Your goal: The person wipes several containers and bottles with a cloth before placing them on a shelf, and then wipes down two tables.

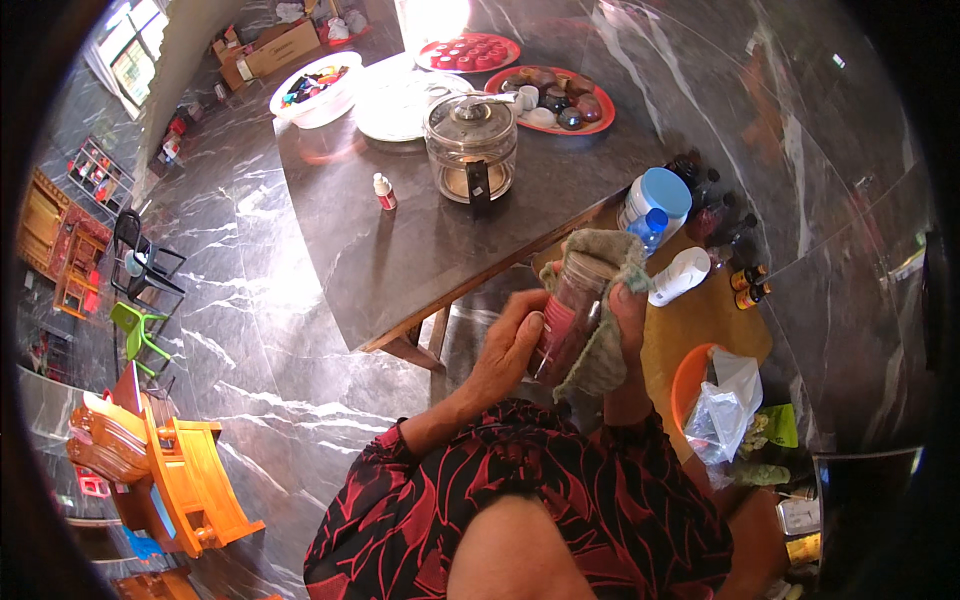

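A clear lidded jar (564, 319) with a red label is tilted between my two hands, in front of my body. My left hand (506, 341) wraps its fingers and thumb round the jar's left side. On the other side my right hand (628, 319) holds a greenish-grey cloth (606, 360) against the jar; the cloth drapes over the lid end and hangs down along the right side. Parts of both hands' fingers are hidden behind the jar and cloth. Beyond them, on the dark table, stand a large glass pot (442, 161) with a lid and a small red-and-white bottle (385, 192).
The dark stone-topped table (337, 247) carries a white basin (352, 82) of small items and red trays (609, 112) of cups and little jars. Right of it, a lower wooden surface (675, 337) holds a blue-lidded tub (666, 191), a white bottle (679, 277), dark bottles and an orange bin (684, 375).
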`<action>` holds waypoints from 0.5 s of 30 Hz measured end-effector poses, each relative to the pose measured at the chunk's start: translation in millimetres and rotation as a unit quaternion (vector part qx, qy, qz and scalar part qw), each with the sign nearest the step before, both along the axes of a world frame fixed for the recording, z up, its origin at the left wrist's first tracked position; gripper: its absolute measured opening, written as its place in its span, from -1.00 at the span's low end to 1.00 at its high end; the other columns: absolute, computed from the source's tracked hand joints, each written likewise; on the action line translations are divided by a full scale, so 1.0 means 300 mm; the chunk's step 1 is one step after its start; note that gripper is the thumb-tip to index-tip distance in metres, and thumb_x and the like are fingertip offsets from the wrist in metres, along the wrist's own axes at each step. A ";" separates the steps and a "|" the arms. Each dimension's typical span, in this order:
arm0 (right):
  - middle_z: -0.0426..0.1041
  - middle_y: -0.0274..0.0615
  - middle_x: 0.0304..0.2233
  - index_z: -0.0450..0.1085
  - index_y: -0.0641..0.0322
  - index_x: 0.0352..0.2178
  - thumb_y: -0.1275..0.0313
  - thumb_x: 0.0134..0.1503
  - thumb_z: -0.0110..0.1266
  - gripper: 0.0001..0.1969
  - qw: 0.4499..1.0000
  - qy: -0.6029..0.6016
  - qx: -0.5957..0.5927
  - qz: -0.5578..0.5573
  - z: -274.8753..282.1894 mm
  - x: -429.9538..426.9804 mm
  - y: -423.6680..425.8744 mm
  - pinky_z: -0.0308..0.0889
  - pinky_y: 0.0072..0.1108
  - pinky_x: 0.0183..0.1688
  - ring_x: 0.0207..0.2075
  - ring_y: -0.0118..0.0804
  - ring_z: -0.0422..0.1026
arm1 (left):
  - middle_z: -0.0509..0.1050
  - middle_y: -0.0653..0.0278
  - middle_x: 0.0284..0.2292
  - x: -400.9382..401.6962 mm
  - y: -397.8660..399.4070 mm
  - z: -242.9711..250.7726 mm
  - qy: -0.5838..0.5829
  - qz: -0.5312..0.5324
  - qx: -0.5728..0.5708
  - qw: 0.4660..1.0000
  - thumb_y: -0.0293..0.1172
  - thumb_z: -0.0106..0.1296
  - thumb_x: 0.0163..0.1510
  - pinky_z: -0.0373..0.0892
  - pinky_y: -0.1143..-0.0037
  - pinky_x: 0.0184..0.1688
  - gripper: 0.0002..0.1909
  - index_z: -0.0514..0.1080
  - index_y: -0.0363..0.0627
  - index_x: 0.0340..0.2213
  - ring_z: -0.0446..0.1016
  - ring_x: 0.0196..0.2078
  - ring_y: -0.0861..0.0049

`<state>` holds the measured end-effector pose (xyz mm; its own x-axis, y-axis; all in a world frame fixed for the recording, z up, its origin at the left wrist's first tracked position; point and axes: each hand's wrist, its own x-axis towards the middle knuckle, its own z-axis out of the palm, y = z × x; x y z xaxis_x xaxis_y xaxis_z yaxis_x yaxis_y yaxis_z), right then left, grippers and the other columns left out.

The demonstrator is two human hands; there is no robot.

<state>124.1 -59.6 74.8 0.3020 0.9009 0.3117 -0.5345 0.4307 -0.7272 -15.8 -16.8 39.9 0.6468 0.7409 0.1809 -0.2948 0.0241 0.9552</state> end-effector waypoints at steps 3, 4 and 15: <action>0.32 -0.05 -0.15 0.16 0.42 -0.07 0.31 0.05 -0.06 -0.54 0.997 -0.016 -0.031 -0.072 -0.042 -0.013 0.023 0.30 -0.49 -0.11 -0.17 -0.28 0.36 | 0.25 0.25 -0.25 -0.022 -0.026 0.084 0.066 0.070 0.102 0.990 -0.27 -0.23 0.15 0.19 0.62 -0.15 -0.65 0.15 -0.24 -0.11 0.24 -0.22 0.61; 0.32 -0.09 -0.16 0.17 0.42 -0.09 0.31 0.08 -0.08 -0.57 0.991 -0.057 -0.016 -0.117 -0.060 -0.012 0.033 0.27 -0.52 -0.12 -0.18 -0.32 0.35 | 0.23 0.22 -0.22 -0.024 -0.033 0.108 0.086 0.065 0.098 0.989 -0.24 -0.19 0.13 0.18 0.59 -0.12 -0.60 0.12 -0.27 -0.09 0.22 -0.19 0.57; 0.28 -0.12 -0.19 0.20 0.39 -0.15 0.29 0.17 -0.23 -0.66 0.952 -0.236 -0.076 -0.181 -0.156 -0.123 0.090 0.17 -0.49 -0.10 -0.16 -0.29 0.26 | 0.26 0.17 -0.16 -0.027 0.050 -0.001 -0.039 0.133 0.079 0.987 -0.26 0.00 -0.03 0.18 0.51 -0.03 -0.42 0.05 -0.27 -0.06 0.25 -0.09 0.51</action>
<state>87.1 -32.7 27.8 0.4591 0.8101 0.3646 0.0306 0.3958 -0.9178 -23.9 -1.6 39.4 0.4137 0.8410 0.3487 -0.3433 -0.2106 0.9153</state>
